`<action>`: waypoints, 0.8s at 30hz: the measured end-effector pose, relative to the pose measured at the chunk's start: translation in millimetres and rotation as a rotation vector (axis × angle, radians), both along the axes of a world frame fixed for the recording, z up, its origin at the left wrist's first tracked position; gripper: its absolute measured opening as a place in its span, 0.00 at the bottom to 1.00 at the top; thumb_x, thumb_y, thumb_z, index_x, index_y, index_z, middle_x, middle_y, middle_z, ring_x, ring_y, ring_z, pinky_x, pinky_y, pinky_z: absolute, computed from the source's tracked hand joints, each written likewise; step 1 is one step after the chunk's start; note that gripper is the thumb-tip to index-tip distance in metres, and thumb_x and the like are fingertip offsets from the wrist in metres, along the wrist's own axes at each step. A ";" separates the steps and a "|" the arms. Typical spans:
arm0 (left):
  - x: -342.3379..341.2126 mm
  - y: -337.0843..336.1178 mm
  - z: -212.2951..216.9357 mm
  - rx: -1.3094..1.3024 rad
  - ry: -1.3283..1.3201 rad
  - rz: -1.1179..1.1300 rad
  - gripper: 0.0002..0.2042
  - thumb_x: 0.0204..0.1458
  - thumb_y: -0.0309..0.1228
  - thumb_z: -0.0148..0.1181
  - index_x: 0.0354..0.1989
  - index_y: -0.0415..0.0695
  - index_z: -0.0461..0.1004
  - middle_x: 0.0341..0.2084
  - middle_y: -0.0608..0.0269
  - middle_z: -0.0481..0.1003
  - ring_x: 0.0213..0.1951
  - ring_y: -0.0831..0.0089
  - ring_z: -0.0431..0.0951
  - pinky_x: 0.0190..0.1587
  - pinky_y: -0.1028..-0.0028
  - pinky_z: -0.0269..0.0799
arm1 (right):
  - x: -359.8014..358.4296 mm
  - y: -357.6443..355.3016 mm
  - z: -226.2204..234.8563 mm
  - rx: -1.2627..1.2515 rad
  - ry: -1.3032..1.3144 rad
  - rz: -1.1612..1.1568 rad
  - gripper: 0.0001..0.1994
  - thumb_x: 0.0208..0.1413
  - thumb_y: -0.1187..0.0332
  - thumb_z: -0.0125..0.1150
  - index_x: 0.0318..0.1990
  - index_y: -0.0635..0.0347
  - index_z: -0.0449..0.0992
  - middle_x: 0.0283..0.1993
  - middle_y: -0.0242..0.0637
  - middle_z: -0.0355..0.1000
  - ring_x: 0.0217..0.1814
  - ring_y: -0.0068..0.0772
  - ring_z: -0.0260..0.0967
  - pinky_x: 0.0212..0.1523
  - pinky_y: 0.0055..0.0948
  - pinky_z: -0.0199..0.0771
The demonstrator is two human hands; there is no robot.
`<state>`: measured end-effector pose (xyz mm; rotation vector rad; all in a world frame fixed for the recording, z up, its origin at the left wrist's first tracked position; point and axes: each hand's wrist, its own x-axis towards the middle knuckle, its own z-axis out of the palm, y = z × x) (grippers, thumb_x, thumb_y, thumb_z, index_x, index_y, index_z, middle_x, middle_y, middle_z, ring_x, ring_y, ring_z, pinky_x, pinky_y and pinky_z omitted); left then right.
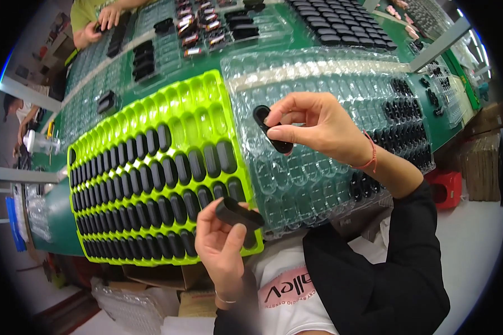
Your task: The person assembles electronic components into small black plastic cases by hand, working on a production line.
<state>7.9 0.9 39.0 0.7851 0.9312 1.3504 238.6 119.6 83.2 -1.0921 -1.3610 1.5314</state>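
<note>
On the left lies the lime-green tray (151, 111) on the green worktop (56, 212), most of its slots filled with black oval pieces, the upper rows still empty. The left hand (221, 248) holds one black part (237, 214) over the tray's near corner, its fingers (209, 215) closed around it. To the right, the right hand (318, 125) pinches a second black oval piece (271, 129) between thumb and fingertips above the clear blister tray (318, 72). It seems the step is moving pieces between the trays; the next move calls for careful aiming at an empty slot.
</note>
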 end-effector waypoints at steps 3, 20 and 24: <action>-1.6 2.4 -1.9 0.001 -0.023 0.019 0.27 0.56 0.25 0.60 0.62 0.33 0.58 0.47 0.46 0.74 0.47 0.57 0.79 0.48 0.64 0.78 | -18.1 -1.4 -6.4 0.043 0.071 0.097 0.09 0.59 0.74 0.64 0.43 0.70 0.77 0.37 0.34 0.77 0.39 0.18 0.74 0.41 0.19 0.76; -1.7 -4.7 -24.1 0.008 -0.014 -0.001 0.25 0.59 0.26 0.59 0.62 0.33 0.58 0.49 0.46 0.73 0.51 0.63 0.77 0.50 0.67 0.77 | -36.6 -45.4 -29.1 -0.005 0.067 0.187 0.10 0.57 0.78 0.63 0.46 0.69 0.77 0.43 0.39 0.77 0.44 0.23 0.76 0.47 0.23 0.79; 0.7 -5.3 -25.5 0.071 0.013 0.057 0.26 0.58 0.29 0.61 0.61 0.33 0.59 0.54 0.42 0.70 0.49 0.65 0.77 0.50 0.69 0.76 | -35.0 -49.7 -28.6 0.046 -0.008 0.210 0.12 0.55 0.77 0.65 0.48 0.66 0.78 0.44 0.38 0.77 0.47 0.25 0.75 0.47 0.27 0.80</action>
